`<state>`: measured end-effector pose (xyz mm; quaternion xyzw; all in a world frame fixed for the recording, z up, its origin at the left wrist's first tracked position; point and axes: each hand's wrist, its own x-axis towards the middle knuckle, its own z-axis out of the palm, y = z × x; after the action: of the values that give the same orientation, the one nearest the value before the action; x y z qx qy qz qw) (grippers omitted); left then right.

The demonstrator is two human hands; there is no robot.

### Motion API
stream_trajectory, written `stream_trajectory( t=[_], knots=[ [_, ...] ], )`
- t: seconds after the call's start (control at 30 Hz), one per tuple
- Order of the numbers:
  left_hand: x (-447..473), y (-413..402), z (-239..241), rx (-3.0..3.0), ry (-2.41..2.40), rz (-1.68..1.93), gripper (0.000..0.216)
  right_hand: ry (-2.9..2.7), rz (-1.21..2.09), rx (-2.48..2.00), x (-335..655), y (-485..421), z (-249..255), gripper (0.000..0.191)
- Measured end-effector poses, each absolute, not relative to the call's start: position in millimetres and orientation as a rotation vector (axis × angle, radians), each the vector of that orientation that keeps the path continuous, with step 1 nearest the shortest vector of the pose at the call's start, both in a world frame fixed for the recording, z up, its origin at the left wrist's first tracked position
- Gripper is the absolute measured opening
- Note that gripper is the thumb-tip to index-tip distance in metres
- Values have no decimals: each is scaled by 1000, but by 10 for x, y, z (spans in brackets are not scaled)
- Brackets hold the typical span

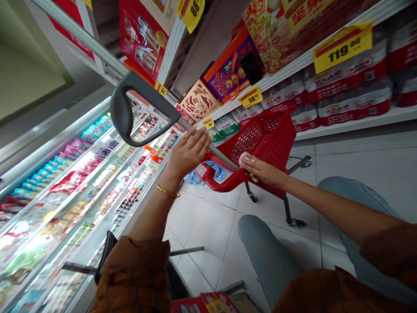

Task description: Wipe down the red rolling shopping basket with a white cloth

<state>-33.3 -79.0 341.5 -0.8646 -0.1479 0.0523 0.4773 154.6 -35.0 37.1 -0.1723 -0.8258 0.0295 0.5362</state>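
A red plastic shopping basket on wheels (270,134) stands on the tiled floor ahead of me, with a metal pole that ends in a grey loop handle (130,108). My left hand (189,151), with a gold bracelet at the wrist, is curled over that pole just below the grey loop. My right hand (262,170) presses a white cloth (244,159) against the basket's near rim, fingers laid over it. Blue-capped water bottles (216,171) lie inside the basket. My knees in blue jeans (267,256) are below.
A long chilled display case (65,191) full of packaged food runs along the left. Shelves on the right carry packs of bottled water (352,104), gift boxes (231,69) and yellow price tags (342,47). A black-handled metal frame (107,252) and red boxes (202,303) sit near my lap.
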Motion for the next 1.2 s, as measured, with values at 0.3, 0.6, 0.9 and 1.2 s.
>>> stream_trajectory(
  t=[0.3, 0.6, 0.9, 1.2],
  knots=[
    [-133, -1049, 2356, -2242, -545, 428, 54, -1897, 72, -425, 1427, -410, 440, 62],
    [-215, -1100, 1974, -2300, -770, 384, 62, -1940, 23, -495, 1321, -341, 510, 42],
    [-349, -1087, 1826, -2285, -840, 363, 58, -1918, -54, -527, 1258, -276, 539, 35],
    [-454, -1103, 1805, -2283, -862, 366, 55, -1936, -102, -476, 1285, -71, 525, 31]
  ],
)
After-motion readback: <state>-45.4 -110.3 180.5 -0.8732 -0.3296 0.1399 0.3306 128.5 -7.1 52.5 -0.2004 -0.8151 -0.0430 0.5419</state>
